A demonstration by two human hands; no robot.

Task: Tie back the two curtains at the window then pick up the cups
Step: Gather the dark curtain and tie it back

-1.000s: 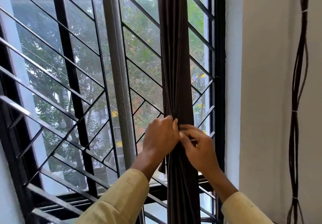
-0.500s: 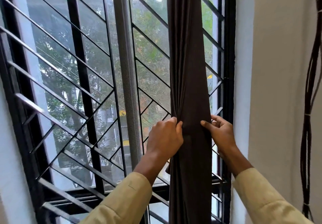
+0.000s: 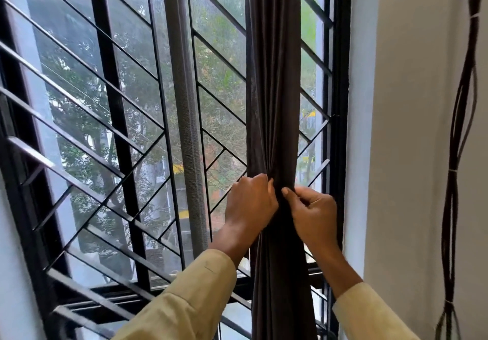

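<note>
A dark brown curtain (image 3: 273,75) hangs gathered into a narrow column in front of the window's right part. My left hand (image 3: 249,203) grips the bunched cloth from the left at mid height, where the folds pinch together. From the right, my right hand (image 3: 313,214) has its fingers curled on the same gathered spot, thumb pressed to the fabric. The two hands almost touch. No tie-back cord shows clearly, and no cups are in view. A second curtain is not visible.
Black slanted grille bars (image 3: 111,117) cover the window, with a grey mesh screen post (image 3: 184,102) left of the curtain. A white wall (image 3: 412,128) stands to the right, where a bundle of dark cables (image 3: 459,128) hangs down.
My right hand moved out to the curtain's right edge half a second ago, then came back in to the gathered spot beside my left hand. My left hand kept its grip.
</note>
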